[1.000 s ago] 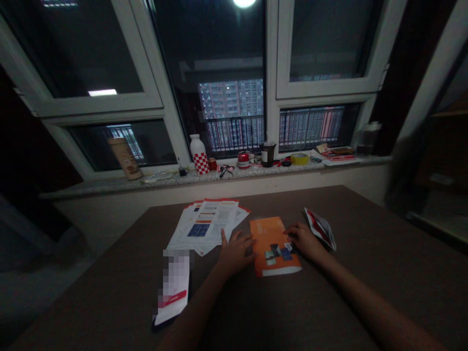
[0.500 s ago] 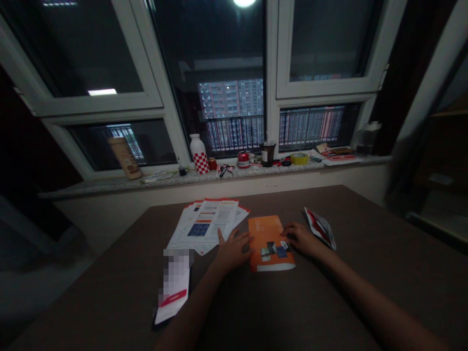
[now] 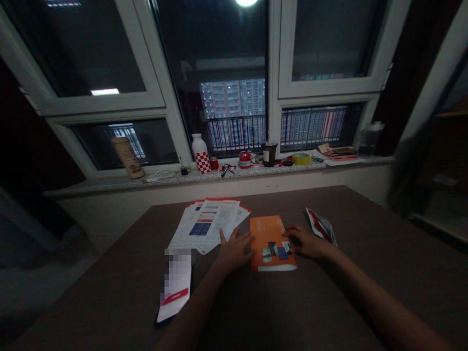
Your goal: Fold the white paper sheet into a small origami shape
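Note:
An orange brochure with small photos on its cover lies on the dark table in front of me. Its near end curves up and shows white page edges. My left hand rests at its left edge, fingers spread, fingertips touching the side. At the right edge is my right hand, fingers bent and apart, their tips on the border. Just left of my left hand, printed sheets lie fanned out. Behind my right hand sits a silver-and-red packet, partly covered by the wrist.
A phone with a lit, partly blurred screen lies by my left forearm. Along the windowsill stand a checkered bottle, a tan tumbler, a red can, a dark drink cup and yellow tape.
The view has shifted very slightly. My right hand has moved a little toward me along the brochure's right edge. The left hand and brochure keep their places.

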Demonstrator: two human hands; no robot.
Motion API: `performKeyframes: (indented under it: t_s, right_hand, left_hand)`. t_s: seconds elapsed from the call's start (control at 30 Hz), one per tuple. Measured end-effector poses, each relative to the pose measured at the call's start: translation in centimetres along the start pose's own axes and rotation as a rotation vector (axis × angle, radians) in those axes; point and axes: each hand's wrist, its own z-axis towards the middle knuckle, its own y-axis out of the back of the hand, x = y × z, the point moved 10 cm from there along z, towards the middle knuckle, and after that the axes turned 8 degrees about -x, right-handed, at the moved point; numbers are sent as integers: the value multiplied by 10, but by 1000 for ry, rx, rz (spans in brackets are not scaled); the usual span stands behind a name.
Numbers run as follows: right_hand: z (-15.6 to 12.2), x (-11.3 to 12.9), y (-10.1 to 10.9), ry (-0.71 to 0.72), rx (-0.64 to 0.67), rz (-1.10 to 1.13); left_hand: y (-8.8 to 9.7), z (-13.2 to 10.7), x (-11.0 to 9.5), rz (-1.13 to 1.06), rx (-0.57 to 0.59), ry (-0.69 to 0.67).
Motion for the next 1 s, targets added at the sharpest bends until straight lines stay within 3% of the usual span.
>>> performKeyframes:
  t_s: [0.23, 0.5, 1.0]
  right_hand:
    - [4, -5, 3, -41, -121, -7]
    - [14, 2, 0, 9, -288, -32]
    - [8, 1, -9, 52, -14, 64]
  left_hand:
    - [-3, -3, -5, 30, 45, -39]
    - [-2, 4, -6, 106, -71, -62]
    - [-10, 6, -1, 45, 21, -37]
